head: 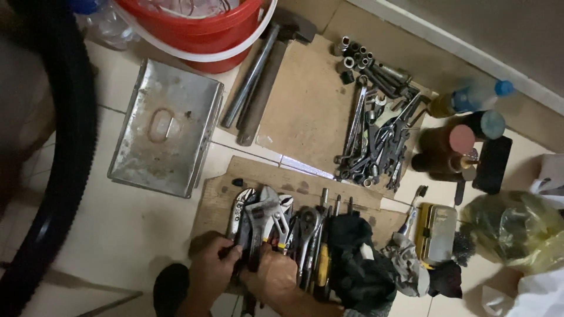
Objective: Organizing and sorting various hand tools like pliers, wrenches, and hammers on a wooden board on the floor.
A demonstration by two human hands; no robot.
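At the near edge of the cardboard sheet [217,199], my left hand [212,269] and right hand [275,276] both close around handles in the row of pliers and wrenches [267,223]. I'd grip one handle only, lifting straight clear of its neighbours.

Pale tiled floor [135,235] carries two brown cardboard sheets [305,105]. Directly on tiles: dented metal tray [167,129], red bucket [200,32], bicycle tyre [64,152], spray cans and bottles [464,126], yellow-green case [437,232], yellow plastic bag [517,229]. Cardboard bears sockets and wrenches [376,129], pliers [270,220], hammer [258,70], black rag [355,258].
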